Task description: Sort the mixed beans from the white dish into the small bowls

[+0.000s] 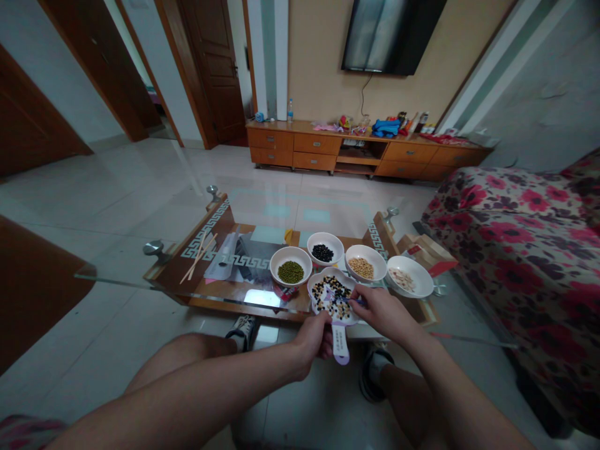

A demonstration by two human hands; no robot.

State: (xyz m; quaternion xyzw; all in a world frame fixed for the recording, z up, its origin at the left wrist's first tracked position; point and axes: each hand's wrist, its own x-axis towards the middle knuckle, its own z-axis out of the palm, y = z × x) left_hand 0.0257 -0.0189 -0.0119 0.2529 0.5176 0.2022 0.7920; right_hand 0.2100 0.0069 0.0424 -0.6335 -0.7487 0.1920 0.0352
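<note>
The flower-shaped dish (344, 321) of mixed beans (330, 289) is at the tabletop's (117, 269) near edge, long axis near-to-far, handle (340, 342) toward the person — left hand (312, 342) gripping beside the handle, right hand (380, 307) pinching a thin stick (358, 301), possibly tweezers. White bowls (275, 261) of mung beans (290, 272), black beans (323, 252), soybeans (360, 269) and pale pieces (402, 280) curve around the dish's far side.

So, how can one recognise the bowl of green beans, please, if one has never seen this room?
Find the glass table at the person's knees. On it, four white bowls stand near a handled dish; take the leftmost bowl. It alone holds green beans.
</note>
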